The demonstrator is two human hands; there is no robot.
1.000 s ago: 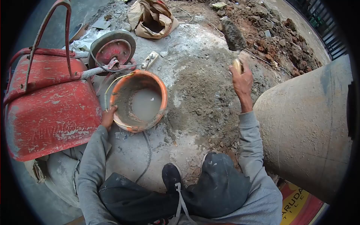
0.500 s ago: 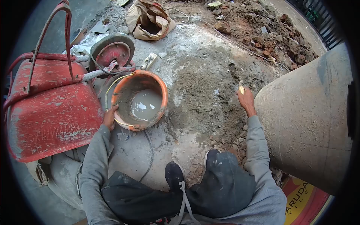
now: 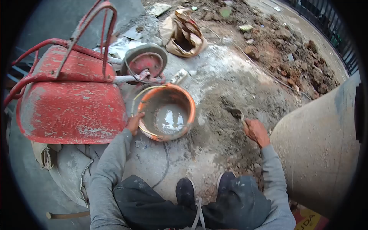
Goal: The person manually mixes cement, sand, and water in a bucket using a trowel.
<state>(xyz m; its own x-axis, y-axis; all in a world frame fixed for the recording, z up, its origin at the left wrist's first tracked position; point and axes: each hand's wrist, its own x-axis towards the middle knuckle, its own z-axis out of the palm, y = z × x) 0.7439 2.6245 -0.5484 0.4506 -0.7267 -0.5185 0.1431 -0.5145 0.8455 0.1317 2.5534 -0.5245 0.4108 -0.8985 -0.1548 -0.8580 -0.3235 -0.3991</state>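
Note:
An orange bucket (image 3: 188, 100) with watery grey liquid (image 3: 170, 118) inside stands on the ground, its handle resting to the left. My left hand (image 3: 135, 123) grips the bucket's left rim. On the right, my right hand (image 3: 257, 132) is closed round the handle of a trowel (image 3: 234, 113). The trowel's dark blade is at the wet grey mortar (image 3: 214, 134) spread on the ground beside the bucket.
An overturned red wheelbarrow (image 3: 76, 111) lies left of the bucket. Behind are an open paper bag (image 3: 184, 36), a power strip (image 3: 179, 76) and a soil heap (image 3: 295, 57). A large cylinder (image 3: 318, 145) stands at right.
The view has shifted, so the scene sits further right and lower. My right hand has moved nearer the bucket, and the trowel blade now shows over the mortar. My left hand stays on the rim.

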